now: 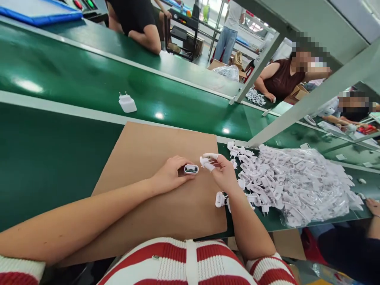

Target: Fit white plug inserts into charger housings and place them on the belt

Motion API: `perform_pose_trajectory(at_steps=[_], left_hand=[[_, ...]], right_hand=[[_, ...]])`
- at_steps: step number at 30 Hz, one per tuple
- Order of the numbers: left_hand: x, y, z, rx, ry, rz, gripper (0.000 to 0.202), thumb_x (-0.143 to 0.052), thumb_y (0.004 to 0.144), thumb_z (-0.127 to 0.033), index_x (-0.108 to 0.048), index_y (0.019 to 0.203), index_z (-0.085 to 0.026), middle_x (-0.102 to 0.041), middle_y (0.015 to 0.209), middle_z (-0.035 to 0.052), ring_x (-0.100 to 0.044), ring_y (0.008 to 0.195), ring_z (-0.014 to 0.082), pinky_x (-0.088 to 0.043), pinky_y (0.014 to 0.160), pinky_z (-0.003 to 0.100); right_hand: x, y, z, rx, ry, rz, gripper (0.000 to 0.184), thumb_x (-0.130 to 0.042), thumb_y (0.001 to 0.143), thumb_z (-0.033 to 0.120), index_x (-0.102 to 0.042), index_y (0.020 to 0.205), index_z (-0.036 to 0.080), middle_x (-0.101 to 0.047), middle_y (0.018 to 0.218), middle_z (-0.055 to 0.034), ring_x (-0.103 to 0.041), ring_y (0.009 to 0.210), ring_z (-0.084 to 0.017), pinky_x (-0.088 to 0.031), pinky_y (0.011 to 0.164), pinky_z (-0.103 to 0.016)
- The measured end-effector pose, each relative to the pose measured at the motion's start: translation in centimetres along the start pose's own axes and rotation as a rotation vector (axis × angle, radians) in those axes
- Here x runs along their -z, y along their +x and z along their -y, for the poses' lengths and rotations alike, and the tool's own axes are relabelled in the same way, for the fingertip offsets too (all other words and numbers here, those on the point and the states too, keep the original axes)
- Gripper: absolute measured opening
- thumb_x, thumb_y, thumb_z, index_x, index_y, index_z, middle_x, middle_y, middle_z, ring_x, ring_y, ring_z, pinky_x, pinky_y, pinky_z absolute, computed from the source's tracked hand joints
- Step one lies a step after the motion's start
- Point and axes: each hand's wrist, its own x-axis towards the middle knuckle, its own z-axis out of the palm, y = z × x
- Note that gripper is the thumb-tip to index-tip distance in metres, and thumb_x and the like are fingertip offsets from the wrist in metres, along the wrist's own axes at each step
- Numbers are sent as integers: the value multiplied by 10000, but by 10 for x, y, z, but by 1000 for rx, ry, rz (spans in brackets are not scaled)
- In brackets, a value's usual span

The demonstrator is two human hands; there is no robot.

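Note:
My left hand [170, 174] is closed around a white charger housing [191, 169], its open end up and dark inner parts showing. Just to the right, my right hand [224, 170] pinches a small white plug cap [204, 161] with thin metal pins between thumb and fingertip. White covers sit on those fingertips. A small gap separates the cap from the housing. Both hands are above a brown cardboard sheet [166, 213]. Near my right wrist, a white plug piece [220, 199] rests at the sheet's right edge.
A large pile of white plug pieces [267, 182], partly in a clear plastic bag [314, 186], lies to the right. One white charger [127, 103] sits on the green conveyor belt [74, 83]. A slanted metal post [297, 103] rises beyond the pile. Several people work around.

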Motion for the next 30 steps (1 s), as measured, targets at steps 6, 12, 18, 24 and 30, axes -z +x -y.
perform_pose_trajectory(at_steps=[6,12,18,24,30], left_hand=[[-1,8,8,-82,-76,5,324,-796,866,-486,-740,957,-180,-750,897,48,-646,866,226,-457,819,343],[-4,7,11,-89,-116,12,285,-788,873,-452,-744,908,-172,-751,931,61,-642,902,229,-445,826,327],[-3,8,9,-105,-116,1,255,-788,869,-430,-752,870,-177,-745,902,44,-634,873,217,-434,822,325],[-5,7,10,-107,-111,-17,270,-778,866,-437,-743,867,-170,-746,903,54,-643,869,218,-442,803,326],[-8,5,12,-73,-12,-19,307,-748,881,-486,-734,869,-180,-730,878,51,-631,849,228,-448,803,345]], right_hand=[[-15,-18,12,363,-599,93,430,-506,996,150,-630,1404,204,-686,1147,-122,-638,1089,-249,-571,948,-410],[-25,-17,10,482,-760,100,393,-506,944,64,-684,1273,184,-684,1061,-120,-622,1013,-258,-568,863,-379],[-29,-14,15,518,-865,41,455,-491,815,-22,-731,1147,178,-668,915,-81,-597,852,-223,-499,720,-314],[-34,-18,14,438,-1015,-9,287,-564,791,25,-742,932,201,-608,796,-38,-539,720,-185,-379,651,-302],[-38,-12,23,206,-1007,103,231,-608,869,96,-754,997,221,-667,867,-39,-605,784,-194,-394,665,-300]])
